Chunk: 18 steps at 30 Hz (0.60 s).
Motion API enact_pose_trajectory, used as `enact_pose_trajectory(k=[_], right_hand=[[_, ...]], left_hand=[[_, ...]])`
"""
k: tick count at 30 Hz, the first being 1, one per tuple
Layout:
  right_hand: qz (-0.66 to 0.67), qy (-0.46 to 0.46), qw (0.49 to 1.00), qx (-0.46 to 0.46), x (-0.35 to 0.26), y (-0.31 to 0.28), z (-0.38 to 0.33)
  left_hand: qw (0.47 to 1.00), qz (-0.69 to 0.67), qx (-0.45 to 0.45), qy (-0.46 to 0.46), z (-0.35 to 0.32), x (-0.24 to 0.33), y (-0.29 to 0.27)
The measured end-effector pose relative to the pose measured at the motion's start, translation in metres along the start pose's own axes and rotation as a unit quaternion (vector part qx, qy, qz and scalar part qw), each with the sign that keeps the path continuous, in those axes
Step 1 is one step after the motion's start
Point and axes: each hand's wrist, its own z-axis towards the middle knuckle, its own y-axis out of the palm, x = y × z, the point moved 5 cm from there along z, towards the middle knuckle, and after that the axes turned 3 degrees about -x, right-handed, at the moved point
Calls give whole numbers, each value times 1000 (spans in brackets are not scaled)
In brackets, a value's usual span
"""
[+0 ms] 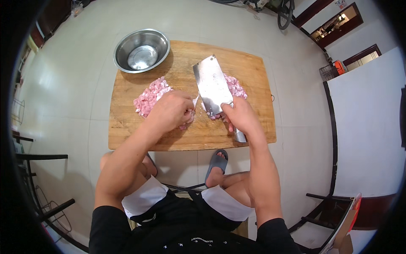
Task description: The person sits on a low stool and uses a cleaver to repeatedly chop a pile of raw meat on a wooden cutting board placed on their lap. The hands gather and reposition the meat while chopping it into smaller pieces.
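A wooden cutting board [249, 76] lies on the pale floor in front of me. My right hand [240, 115] grips a steel cleaver [211, 84] by its handle, the wide blade lying tilted over the board's middle. My left hand [171, 111] is curled on pieces of pink meat just left of the blade. A heap of diced pink meat [149, 97] lies to the left of that hand. Another pile of pink meat [235, 86] shows to the right of the blade, partly hidden by it.
An empty steel bowl [141, 50] sits at the board's far left corner, overlapping its edge. My foot in a grey sandal [216, 163] rests just below the board. Dark metal frames [38, 178] stand at the left and lower right; a bicycle wheel [285, 15] is far off.
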Motion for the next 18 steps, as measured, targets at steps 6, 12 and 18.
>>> enact_pose_trajectory(k=[6, 12, 18], right_hand=[[-169, -82, 975, 114, -13, -7, -28], [-247, -82, 960, 103, -34, 11, -84], [-284, -41, 957, 40, -36, 28, -89]], left_hand=[[1000, -23, -2, -2, 1, 0, -1], [1000, -19, -12, -1, 0, 1, 0], [1000, -20, -5, 22, 0, 3, 0]])
